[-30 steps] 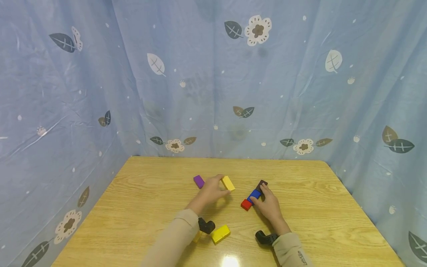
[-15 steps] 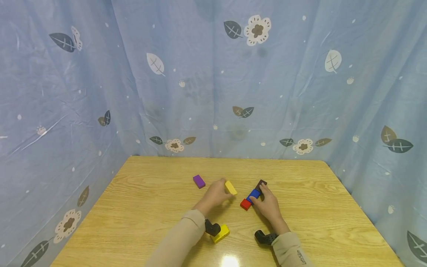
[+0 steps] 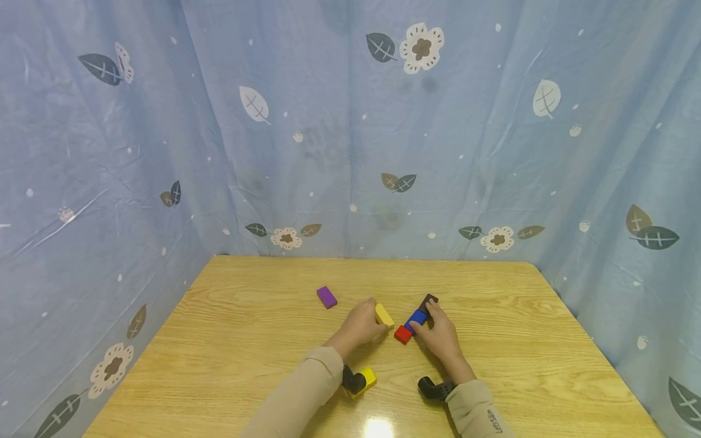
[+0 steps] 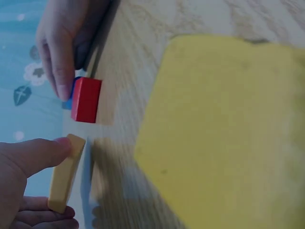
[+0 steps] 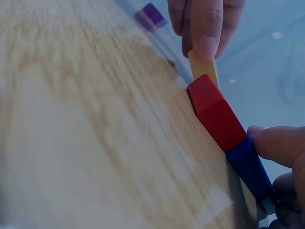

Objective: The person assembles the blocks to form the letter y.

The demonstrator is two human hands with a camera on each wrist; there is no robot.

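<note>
My left hand pinches a pale yellow wooden block by its two ends, between thumb and fingers. In the left wrist view this block is tilted, with its shadow on the tabletop beside it. My right hand grips a blue block, its thumb on the near side. The blue block stands in a slanting row, touching a red block at the near end and a dark brown or black block at the far end. Fingers partly cover the dark block.
A purple block lies on the wooden table, left of the row. Under my left wrist is a bright yellow block, partly hidden by the wrist camera. A blue patterned curtain hangs behind the table.
My left hand has moved right and a little nearer, carrying the pale yellow block towards the red block. My right hand has stayed in place on the row.
</note>
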